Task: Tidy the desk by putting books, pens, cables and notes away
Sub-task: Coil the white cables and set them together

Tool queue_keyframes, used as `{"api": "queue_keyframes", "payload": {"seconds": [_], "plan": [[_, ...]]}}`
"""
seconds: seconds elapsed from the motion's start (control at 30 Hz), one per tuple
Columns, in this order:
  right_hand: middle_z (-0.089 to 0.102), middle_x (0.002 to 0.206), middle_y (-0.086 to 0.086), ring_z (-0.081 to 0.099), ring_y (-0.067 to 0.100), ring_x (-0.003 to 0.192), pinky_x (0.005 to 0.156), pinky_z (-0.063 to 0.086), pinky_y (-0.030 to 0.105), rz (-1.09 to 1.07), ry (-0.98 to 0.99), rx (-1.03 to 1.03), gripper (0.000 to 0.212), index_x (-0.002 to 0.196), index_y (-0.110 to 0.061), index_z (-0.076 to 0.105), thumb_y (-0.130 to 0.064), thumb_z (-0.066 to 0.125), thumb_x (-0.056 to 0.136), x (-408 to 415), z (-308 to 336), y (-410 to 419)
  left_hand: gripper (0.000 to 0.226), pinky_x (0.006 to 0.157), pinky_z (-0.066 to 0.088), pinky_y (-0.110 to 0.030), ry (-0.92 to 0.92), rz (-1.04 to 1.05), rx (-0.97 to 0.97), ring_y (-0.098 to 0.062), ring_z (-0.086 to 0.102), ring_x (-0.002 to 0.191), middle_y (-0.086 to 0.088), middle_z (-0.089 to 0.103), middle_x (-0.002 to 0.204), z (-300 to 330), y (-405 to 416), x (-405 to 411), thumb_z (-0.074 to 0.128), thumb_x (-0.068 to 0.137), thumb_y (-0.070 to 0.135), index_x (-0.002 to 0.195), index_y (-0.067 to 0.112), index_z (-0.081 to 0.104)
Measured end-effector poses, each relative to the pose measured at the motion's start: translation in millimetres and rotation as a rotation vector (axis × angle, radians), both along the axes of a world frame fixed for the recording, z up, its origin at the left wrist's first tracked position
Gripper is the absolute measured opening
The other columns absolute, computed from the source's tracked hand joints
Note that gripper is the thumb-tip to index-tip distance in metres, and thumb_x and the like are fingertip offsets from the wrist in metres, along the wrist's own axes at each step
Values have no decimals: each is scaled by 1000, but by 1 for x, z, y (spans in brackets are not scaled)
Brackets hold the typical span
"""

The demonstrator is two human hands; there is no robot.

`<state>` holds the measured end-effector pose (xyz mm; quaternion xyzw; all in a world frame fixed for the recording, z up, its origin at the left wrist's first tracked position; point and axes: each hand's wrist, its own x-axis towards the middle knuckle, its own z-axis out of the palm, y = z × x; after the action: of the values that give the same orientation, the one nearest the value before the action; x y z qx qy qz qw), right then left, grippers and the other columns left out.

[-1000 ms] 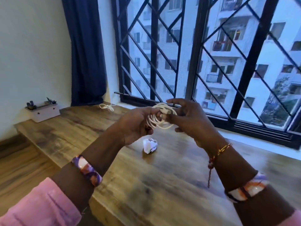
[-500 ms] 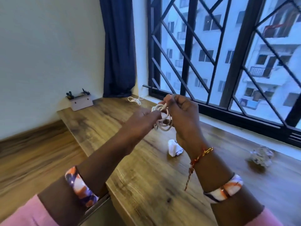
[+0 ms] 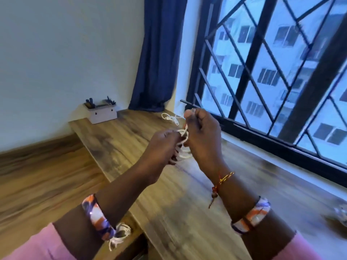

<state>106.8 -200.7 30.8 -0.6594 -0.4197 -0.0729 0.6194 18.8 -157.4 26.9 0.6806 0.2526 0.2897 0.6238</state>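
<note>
Both hands are gripping a coiled white cable in the air above the wooden desk.

Her left hand (image 3: 161, 147) is curling round the lower loops of the coiled white cable (image 3: 183, 145), while the right hand (image 3: 201, 136) is clenching the upper strand in a fist, just beside it. Farther back on the wooden desk (image 3: 116, 147), a second white cable (image 3: 170, 118) is lying loose near the blue curtain (image 3: 159, 53), and a small organiser box (image 3: 102, 113) is sitting against the wall.
</note>
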Motion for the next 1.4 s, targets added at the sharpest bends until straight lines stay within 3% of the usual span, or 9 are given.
{"api": "queue_keyframes", "payload": {"seconds": [0.23,0.4,0.57,0.7,0.8,0.9,1.0,1.23,1.4], "plan": [[55,64,5,55,15,59,54,48,27,253,837,95,28,69,-13,59,-24,52,93,-8,-6,55,19,55,39,-16,82,127,393,-12,61,68,-4,72,78,-20,76,-15,57,85,23,82,15,73],[52,37,-4,52,6,35,42,51,24,320,1034,-67,22,72,-7,57,-19,57,90,-21,-41,92,12,56,40,-20,236,172,515,-4,55,59,-2,68,72,-53,112,-42,65,78,17,87,16,72],[54,46,-2,56,9,46,45,54,26,462,1195,-411,18,73,-12,51,-15,57,90,-45,-101,123,24,50,32,-16,442,140,666,-7,50,55,0,63,70,-100,140,-89,65,75,21,95,10,70],[56,76,2,53,10,64,61,56,34,514,1008,-714,13,91,-11,55,-14,65,84,-53,-138,123,21,46,33,-18,698,57,485,-6,51,42,-3,60,48,-157,150,-124,70,73,24,65,4,71],[58,80,6,56,12,62,58,57,38,314,734,-703,11,81,-17,57,-11,66,83,-44,-162,116,21,41,43,-13,793,91,177,-3,55,35,5,55,34,-204,151,-143,74,74,15,55,9,66],[62,67,6,61,17,50,52,58,41,134,383,-680,13,74,-19,60,-10,61,84,-34,-177,103,18,49,53,-25,834,146,48,-17,67,51,-11,67,56,-234,151,-141,75,75,16,69,-1,72],[65,67,11,56,8,38,39,50,24,127,200,-647,6,82,-15,62,-12,60,87,-32,-185,95,24,64,54,-35,832,183,35,-27,68,67,-21,72,77,-245,149,-124,70,81,20,83,-3,74],[64,62,8,59,13,39,43,54,44,154,191,-619,7,82,-12,64,-16,61,87,-32,-186,92,28,67,41,-28,844,124,-63,-35,63,96,-21,67,107,-240,150,-102,46,93,14,109,1,65],[65,68,14,58,12,44,41,55,37,170,231,-585,8,80,-14,64,-13,62,87,-33,-186,89,38,85,47,-38,668,595,219,-32,57,107,-18,56,127,-217,162,-117,49,94,13,130,4,47]]}}
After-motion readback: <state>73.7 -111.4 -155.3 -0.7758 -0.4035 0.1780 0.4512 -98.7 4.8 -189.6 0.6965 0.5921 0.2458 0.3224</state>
